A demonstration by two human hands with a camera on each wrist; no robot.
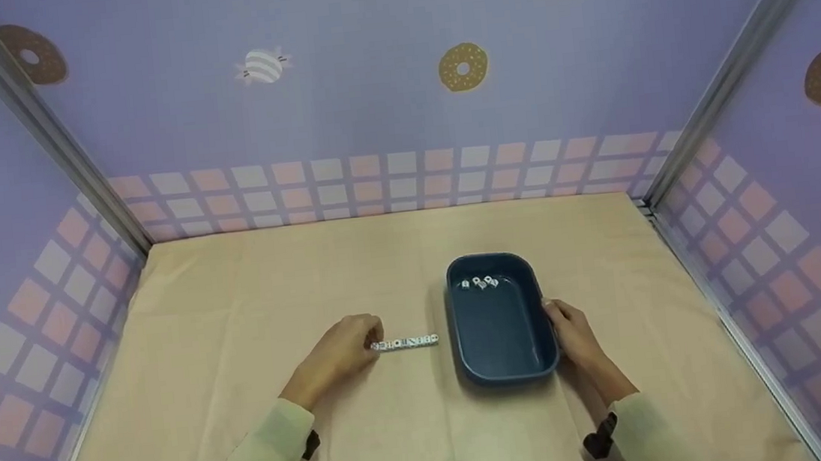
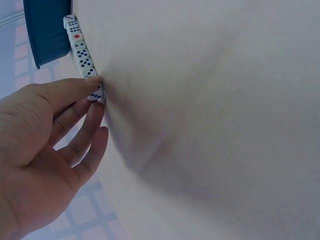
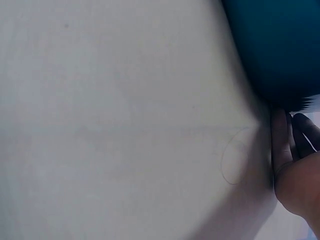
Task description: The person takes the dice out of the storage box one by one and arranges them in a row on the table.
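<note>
Your left fingers (image 2: 74,90) pinch the dice row (image 2: 81,52), tilting could break it beyond them; right fingers (image 3: 281,137) touch the tray (image 1: 503,334), grip unclear.

A blue-green container (image 3: 280,50) occupies the upper right, its outer wall smooth and dark. The right hand (image 3: 295,172) is at the right edge, fingertips at the container's lower end. A pale surface (image 3: 115,120) bears a thin curved line (image 3: 221,161).

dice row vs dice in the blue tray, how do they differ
The dice row lies on the cloth; the tray dice sit inside the blue tray. The dice row is straight; the tray dice lie unaligned. The dice row holds more pieces than the tray dice. Both are white.
</note>
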